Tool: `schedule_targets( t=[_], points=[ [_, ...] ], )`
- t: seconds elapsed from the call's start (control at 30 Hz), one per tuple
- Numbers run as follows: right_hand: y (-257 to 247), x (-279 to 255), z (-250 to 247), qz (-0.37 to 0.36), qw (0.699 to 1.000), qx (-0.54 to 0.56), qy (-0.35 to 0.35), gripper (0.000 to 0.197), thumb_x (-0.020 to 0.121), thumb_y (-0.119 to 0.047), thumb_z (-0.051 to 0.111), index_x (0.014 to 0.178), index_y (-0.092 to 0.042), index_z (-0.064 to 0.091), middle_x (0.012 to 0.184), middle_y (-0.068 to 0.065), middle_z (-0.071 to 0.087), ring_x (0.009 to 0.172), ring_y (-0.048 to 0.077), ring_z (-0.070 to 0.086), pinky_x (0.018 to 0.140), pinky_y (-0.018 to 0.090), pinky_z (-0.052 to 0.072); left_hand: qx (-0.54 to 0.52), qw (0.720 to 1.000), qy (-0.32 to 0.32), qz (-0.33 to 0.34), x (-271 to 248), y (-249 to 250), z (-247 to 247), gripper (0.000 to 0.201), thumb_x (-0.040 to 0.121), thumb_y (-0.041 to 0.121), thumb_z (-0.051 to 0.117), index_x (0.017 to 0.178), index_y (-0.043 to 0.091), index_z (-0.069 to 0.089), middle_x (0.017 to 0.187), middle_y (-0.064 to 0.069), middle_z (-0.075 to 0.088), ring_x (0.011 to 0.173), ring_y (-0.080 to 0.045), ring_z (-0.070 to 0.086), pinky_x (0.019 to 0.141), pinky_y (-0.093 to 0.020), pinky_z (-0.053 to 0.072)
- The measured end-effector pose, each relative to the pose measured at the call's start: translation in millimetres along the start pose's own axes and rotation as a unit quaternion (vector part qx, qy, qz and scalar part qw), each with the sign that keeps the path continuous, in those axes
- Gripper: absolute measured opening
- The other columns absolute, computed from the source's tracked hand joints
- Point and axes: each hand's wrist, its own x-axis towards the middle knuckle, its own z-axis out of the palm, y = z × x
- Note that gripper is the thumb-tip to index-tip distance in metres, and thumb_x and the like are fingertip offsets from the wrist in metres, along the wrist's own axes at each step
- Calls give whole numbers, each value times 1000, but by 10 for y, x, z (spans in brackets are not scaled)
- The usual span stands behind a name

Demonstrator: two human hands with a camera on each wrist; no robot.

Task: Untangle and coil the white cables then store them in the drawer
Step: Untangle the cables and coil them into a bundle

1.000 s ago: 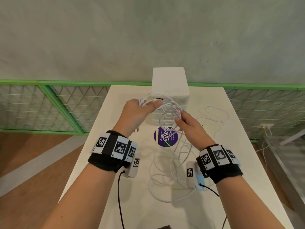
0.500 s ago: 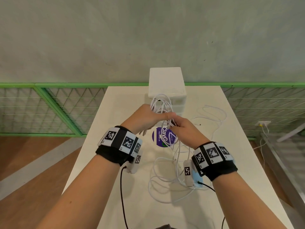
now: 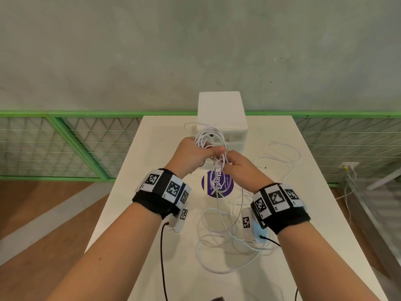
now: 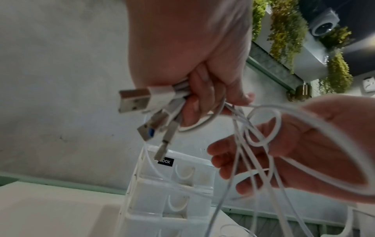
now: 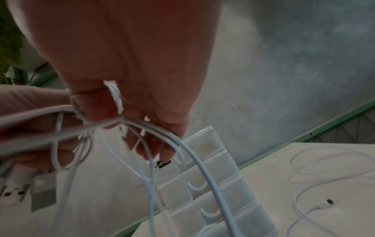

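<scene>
The white cables (image 3: pixel 213 146) are held bunched above the table (image 3: pixel 134 192), before the drawer unit (image 3: pixel 223 118). The left hand (image 3: pixel 193 155) is closed around their plug ends; strands are pinched by the right hand (image 3: pixel 240 166). Slack trails onto the table.

Purple round sticker (image 3: pixel 217 184) lying on table (image 3: pixel 152 170): white lettering showing "lavG", partly crossed by white cables (image 3: pixel 219 161); smaller lines beside it reading about "Let's keep", rest too small to read.

Black label (image 4: pixel 165 161) sitting on top front of drawer unit (image 4: pixel 172 200): showing "oox", first letters hidden behind plug. Wrist bands carrying square black-white marker codes (image 3: pixel 173 188).
</scene>
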Motion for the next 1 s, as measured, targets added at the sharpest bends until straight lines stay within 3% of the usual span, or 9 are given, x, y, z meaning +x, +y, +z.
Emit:
schedule_targets(
  t=[0.13,0.2,0.27,0.33,0.4,0.67,0.77,0.83,1.0],
  points=[
    [39,37,3,-30,994,53,95,55,77,-24,46,131,-15,48,129,-1,47,117,11,46,101,28,35,10,999,51,3,65,-65,-21,39,74,34,79,62,10,50,35,8,43,30,-6,35,34,-15,28],
    [13,8,-24,-67,972,64,214,34,82,-19,49,115,-15,57,108,-2,53,96,7,51,83,20,38,12,998,64,-8,92,-123,-29,42,73,39,79,67,9,50,46,1,43,36,-10,36,37,-17,29],
    [-90,-63,-49,-87,955,51,279,12,85,-28,58,80,-17,56,74,-5,52,66,6,45,64,20,35,17,997,77,-19,117,-173,-25,49,71,46,79,60,13,44,45,2,41,36,-11,35,40,-20,31],
    [-127,-59,-24,-65,973,-15,222,41,83,-49,60,61,-16,48,56,-6,45,53,9,39,54,23,32,19,995,90,-28,143,-203,-8,56,68,50,80,53,17,37,38,7,36,33,-11,31,42,-22,28],
    [-138,-39,44,-29,985,-98,138,49,75,-62,60,58,-18,47,54,-6,48,52,11,43,53,26,35,14,995,97,-31,170,-225,13,56,67,46,81,50,18,35,38,7,35,36,-11,30,45,-24,27],
    [-76,38,25,-43,989,-137,47,25,79,-32,71,65,-22,53,60,-5,54,56,9,49,56,22,37,35,994,102,-26,186,-273,-14,58,67,45,81,53,17,32,45,4,35,42,-14,33,47,-26,28],
    [51,45,-82,-47,991,-90,88,7,82,-24,69,87,-23,64,70,1,66,63,15,59,67,27,48,30,991,123,-29,200,-279,-90,60,69,44,80,51,18,30,45,4,34,43,-15,32,49,-26,28],
    [189,38,-169,-41,984,-105,140,19,85,-20,65,104,-21,67,75,2,69,69,17,62,73,26,47,19,988,146,-39,229,-303,-169,61,71,44,79,50,19,28,39,7,32,38,-11,30,45,-24,28],
    [704,43,-373,78,954,-108,268,14,89,-26,56,95,-18,67,82,6,71,74,27,66,76,37,53,-20,979,198,-41,272,-325,-362,58,73,39,79,50,18,30,30,10,31,28,-6,29,36,-16,26]
  ],
)
